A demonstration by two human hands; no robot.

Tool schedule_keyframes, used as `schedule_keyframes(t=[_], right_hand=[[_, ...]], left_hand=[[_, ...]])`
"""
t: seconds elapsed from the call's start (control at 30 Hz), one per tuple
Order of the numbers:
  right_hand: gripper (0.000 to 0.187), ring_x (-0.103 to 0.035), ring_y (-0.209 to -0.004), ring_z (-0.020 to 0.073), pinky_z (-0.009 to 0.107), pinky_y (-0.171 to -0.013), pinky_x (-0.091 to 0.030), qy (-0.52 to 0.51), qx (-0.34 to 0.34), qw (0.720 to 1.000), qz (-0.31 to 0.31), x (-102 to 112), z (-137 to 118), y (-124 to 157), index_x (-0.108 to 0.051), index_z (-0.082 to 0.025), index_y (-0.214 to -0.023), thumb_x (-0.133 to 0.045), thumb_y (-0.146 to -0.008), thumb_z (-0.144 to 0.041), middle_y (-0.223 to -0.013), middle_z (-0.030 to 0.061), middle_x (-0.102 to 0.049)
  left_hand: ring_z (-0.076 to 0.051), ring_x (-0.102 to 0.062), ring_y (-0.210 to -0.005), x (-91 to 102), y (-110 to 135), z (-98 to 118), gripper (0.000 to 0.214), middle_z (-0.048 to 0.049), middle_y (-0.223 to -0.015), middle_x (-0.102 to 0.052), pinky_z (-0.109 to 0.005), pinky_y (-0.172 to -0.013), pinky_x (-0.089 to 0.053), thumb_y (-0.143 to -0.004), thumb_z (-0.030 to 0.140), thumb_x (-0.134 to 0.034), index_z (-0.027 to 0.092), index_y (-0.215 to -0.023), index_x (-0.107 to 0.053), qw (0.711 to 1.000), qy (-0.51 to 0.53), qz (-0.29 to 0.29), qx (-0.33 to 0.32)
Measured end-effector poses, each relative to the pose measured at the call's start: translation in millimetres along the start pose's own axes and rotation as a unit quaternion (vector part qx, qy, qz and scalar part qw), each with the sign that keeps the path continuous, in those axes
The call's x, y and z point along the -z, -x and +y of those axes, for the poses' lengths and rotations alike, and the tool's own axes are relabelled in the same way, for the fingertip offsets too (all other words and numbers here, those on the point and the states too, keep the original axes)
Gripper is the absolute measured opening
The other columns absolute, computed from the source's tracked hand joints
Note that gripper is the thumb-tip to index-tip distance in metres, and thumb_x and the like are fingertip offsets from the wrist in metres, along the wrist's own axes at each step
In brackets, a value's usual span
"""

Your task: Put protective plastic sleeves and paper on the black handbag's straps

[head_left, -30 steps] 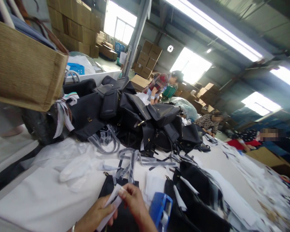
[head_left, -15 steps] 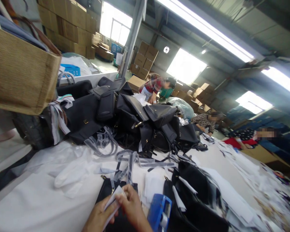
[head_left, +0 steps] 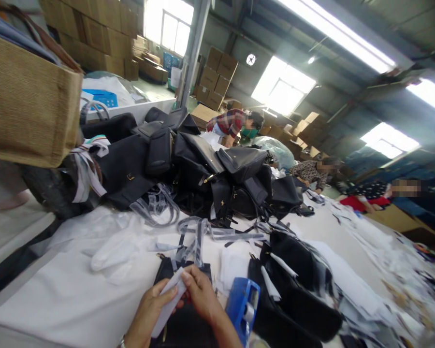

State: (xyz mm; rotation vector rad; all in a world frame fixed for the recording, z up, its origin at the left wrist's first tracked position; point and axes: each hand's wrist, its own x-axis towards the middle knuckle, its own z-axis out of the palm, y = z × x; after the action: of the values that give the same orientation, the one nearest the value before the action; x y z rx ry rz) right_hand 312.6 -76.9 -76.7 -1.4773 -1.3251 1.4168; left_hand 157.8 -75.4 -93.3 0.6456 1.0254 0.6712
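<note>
At the bottom of the view both my hands pinch a folded white paper strip (head_left: pixel 168 302). My left hand (head_left: pixel 149 311) grips its lower part and my right hand (head_left: pixel 202 292) pinches its top end. They hover over a flat black bag (head_left: pixel 183 324) lying on the white table cover (head_left: pixel 58 295). A blue tape dispenser (head_left: pixel 242 305) stands just right of my right hand.
A heap of black bags (head_left: pixel 203 179) fills the table's middle, with clear plastic-wrapped straps (head_left: pixel 195 237) in front. More black bags (head_left: pixel 297 290) lie to the right. A woven tan box (head_left: pixel 25 106) juts in at left. Three people (head_left: pixel 235 123) work beyond, among stacked cartons (head_left: pixel 217 82).
My hands stay on the paper strip and have shifted slightly right and up in the view as my head moved. The strip now stands more upright between my fingers.
</note>
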Motion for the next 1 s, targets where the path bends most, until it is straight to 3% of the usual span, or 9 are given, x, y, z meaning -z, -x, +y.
schedule_keyframes(t=[0.1, 0.17, 0.27, 0.4, 0.5, 0.63, 0.87, 0.93, 1.0], right_hand=[[0.030, -0.048, -0.056, 0.0104, 0.020, -0.049, -0.041, -0.013, -0.005, 0.999, -0.041, 8.4, -6.1, 1.3, -0.058, -0.020, -0.098, -0.048, -0.091, -0.048, -0.066, -0.0037, -0.050], [0.028, -0.045, -0.052, 0.0093, 0.019, -0.047, -0.039, -0.013, -0.004, 1.000, -0.025, 8.8, -4.3, 0.2, -0.059, -0.019, -0.093, -0.050, -0.090, -0.046, -0.062, -0.0047, -0.049], [0.027, -0.037, -0.044, 0.0075, 0.018, -0.041, -0.035, -0.061, -0.016, 0.998, 0.028, 0.9, 5.8, -3.7, -0.057, -0.018, -0.085, -0.053, -0.086, -0.044, -0.053, -0.0071, -0.043], [0.024, -0.032, -0.039, 0.0070, 0.017, -0.036, -0.033, -0.182, -0.077, 0.978, 0.069, -10.9, 15.3, -6.7, -0.057, -0.017, -0.086, -0.055, -0.076, -0.038, -0.047, -0.0092, -0.040], [0.025, -0.030, -0.039, 0.0062, 0.016, -0.036, -0.032, -0.237, -0.125, 0.961, 0.075, -11.7, 11.9, -2.5, -0.058, -0.018, -0.092, -0.054, -0.070, -0.030, -0.047, -0.0096, -0.041], [0.027, -0.030, -0.040, 0.0055, 0.016, -0.039, -0.037, -0.269, -0.126, 0.953, 0.066, -7.7, 4.6, 7.0, -0.060, -0.018, -0.096, -0.053, -0.073, -0.031, -0.048, -0.0088, -0.041], [0.043, -0.040, -0.047, 0.0076, 0.018, -0.043, -0.040, -0.221, -0.086, 0.970, 0.055, -6.6, 10.9, 11.0, -0.059, -0.017, -0.099, -0.051, -0.084, -0.056, -0.058, -0.0048, -0.048], [0.040, -0.041, -0.050, 0.0083, 0.018, -0.044, -0.040, -0.184, -0.068, 0.979, 0.057, -4.0, 16.6, 12.9, -0.058, -0.018, -0.099, -0.058, -0.081, -0.054, -0.060, -0.0057, -0.046], [0.039, -0.044, -0.054, 0.0090, 0.019, -0.047, -0.042, -0.150, -0.047, 0.986, 0.059, 0.6, 20.6, 17.0, -0.058, -0.019, -0.102, -0.059, -0.081, -0.052, -0.064, -0.0055, -0.046]], left_hand=[[-0.023, -0.069, -0.075, 0.0, -1.1, 2.7, 0.039, -0.0073, -0.087, -0.073, -0.027, -0.062, -0.048, -0.077, 0.043, -0.065, 0.014, -0.104, -0.061, 1.000, -0.012, 0.000, 0.011], [-0.023, -0.068, -0.072, -2.4, -1.8, 1.7, 0.035, -0.0051, -0.082, -0.072, -0.026, -0.060, -0.048, -0.077, 0.044, -0.064, 0.015, -0.098, -0.062, 0.999, -0.037, 0.011, 0.000], [-0.021, -0.066, -0.070, -8.0, -0.8, -4.3, 0.031, -0.0018, -0.079, -0.070, -0.025, -0.062, -0.049, -0.081, 0.047, -0.060, 0.018, -0.092, -0.064, 0.991, -0.096, 0.046, -0.079], [-0.019, -0.064, -0.074, -8.7, 2.3, -17.6, 0.030, -0.0012, -0.092, -0.070, -0.024, -0.070, -0.050, -0.087, 0.045, -0.054, 0.024, -0.106, -0.064, 0.961, -0.199, 0.078, -0.177], [-0.019, -0.063, -0.075, -2.8, 2.3, -24.8, 0.026, -0.0023, -0.095, -0.070, -0.023, -0.069, -0.050, -0.089, 0.040, -0.053, 0.027, -0.107, -0.065, 0.940, -0.260, 0.053, -0.215], [-0.019, -0.061, -0.069, 3.0, 1.1, -24.8, 0.025, -0.0036, -0.090, -0.069, -0.024, -0.066, -0.049, -0.090, 0.038, -0.050, 0.028, -0.106, -0.066, 0.924, -0.294, 0.023, -0.244], [-0.021, -0.062, -0.078, 2.3, 3.0, -21.6, 0.027, -0.0072, -0.091, -0.067, -0.025, -0.071, -0.051, -0.090, 0.037, -0.047, 0.029, -0.104, -0.069, 0.895, -0.340, -0.004, -0.288], [-0.023, -0.063, -0.090, 1.8, 4.7, -22.2, 0.028, -0.0080, -0.099, -0.068, -0.026, -0.081, -0.050, -0.090, 0.035, -0.048, 0.028, -0.108, -0.068, 0.881, -0.361, -0.021, -0.305], [-0.024, -0.060, -0.106, 0.7, 6.4, -21.7, 0.029, -0.0075, -0.113, -0.066, -0.028, -0.094, -0.046, -0.088, 0.036, -0.052, 0.028, -0.112, -0.066, 0.889, -0.347, -0.037, -0.297]])
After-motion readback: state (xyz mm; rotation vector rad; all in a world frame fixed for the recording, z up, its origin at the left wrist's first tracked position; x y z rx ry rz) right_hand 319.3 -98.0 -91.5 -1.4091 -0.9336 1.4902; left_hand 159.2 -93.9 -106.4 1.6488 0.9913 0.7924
